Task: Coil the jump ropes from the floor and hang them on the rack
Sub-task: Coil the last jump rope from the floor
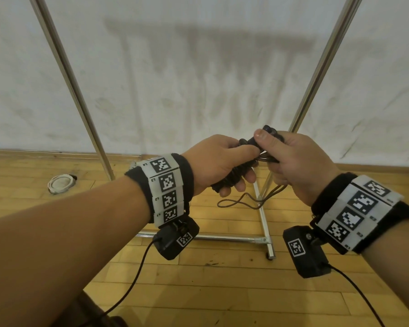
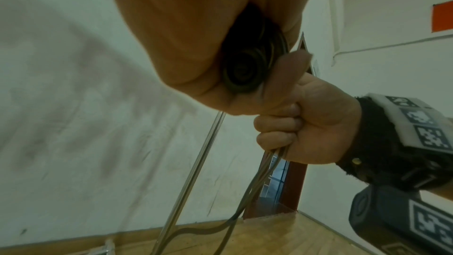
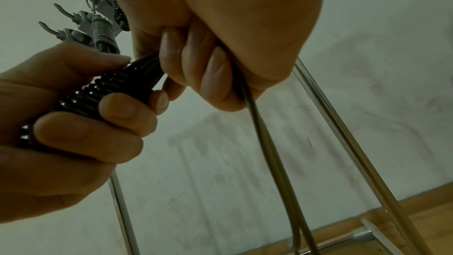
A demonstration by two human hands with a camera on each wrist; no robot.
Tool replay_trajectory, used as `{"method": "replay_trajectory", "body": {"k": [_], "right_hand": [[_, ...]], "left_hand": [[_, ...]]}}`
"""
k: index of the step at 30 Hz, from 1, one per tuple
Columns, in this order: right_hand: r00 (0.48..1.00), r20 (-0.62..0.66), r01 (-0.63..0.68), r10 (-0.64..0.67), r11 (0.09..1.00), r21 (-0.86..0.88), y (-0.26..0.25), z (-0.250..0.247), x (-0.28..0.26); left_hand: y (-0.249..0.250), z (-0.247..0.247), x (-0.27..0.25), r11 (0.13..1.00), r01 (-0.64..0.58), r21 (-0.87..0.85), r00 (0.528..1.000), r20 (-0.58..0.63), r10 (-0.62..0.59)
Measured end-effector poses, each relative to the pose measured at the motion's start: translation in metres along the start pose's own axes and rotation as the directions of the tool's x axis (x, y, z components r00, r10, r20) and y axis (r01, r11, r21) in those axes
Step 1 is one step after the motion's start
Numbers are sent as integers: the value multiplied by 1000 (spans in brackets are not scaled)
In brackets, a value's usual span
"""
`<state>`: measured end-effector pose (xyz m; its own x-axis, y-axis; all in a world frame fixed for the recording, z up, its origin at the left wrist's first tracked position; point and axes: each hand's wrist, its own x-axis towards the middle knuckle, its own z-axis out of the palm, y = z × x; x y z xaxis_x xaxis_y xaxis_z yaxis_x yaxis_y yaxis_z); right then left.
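Left hand (image 1: 219, 159) grips the ribbed black rope handles (image 3: 98, 94) — right hand (image 1: 293, 159) holds the thin brown cord (image 3: 259, 129). Coiling looks unfinished — next, wind up the loose loop.

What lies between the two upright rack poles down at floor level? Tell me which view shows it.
In the head view, between the left pole and the right pole, a loop of jump rope dangles from the hands over the rack's base bar and wooden floor.

Two hands, the left hand (image 1: 219, 159) and right hand (image 1: 295, 161), share one jump rope (image 1: 240, 201). Two rack uprights (image 1: 66, 74) rise at 11 and 1 o'clock. Three hooks (image 3: 63, 10) show in the right wrist view.
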<state>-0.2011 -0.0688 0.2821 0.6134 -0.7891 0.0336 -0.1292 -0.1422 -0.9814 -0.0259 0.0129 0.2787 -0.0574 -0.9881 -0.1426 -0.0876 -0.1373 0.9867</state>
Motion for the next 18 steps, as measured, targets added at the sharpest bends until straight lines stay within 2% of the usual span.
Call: {"method": "replay_trajectory", "body": {"k": [4, 7, 10, 14, 16, 18], "right_hand": [[996, 88, 4, -4, 1000, 0, -1, -1, -1], [989, 146, -9, 20, 997, -79, -3, -7, -1], [968, 245, -15, 58, 985, -174, -3, -16, -3], [916, 373, 20, 144, 916, -401, 0, -26, -5], [897, 396, 53, 199, 839, -542, 4, -29, -6], [889, 383, 89, 251, 727, -681, 8, -28, -7]], "left_hand": [[1, -6, 1, 992, -19, -125, 999, -53, 12], [1, -14, 2, 978, -14, -206, 996, -87, -4], [1, -18, 3, 965, -6, -261, 998, -57, -9], [-1, -17, -1, 986, 53, -158, 989, 143, -31], [-2, -13, -3, 995, 97, -24, 957, 275, -87], [-2, -7, -5, 976, 116, 184, 900, 397, -181]]}}
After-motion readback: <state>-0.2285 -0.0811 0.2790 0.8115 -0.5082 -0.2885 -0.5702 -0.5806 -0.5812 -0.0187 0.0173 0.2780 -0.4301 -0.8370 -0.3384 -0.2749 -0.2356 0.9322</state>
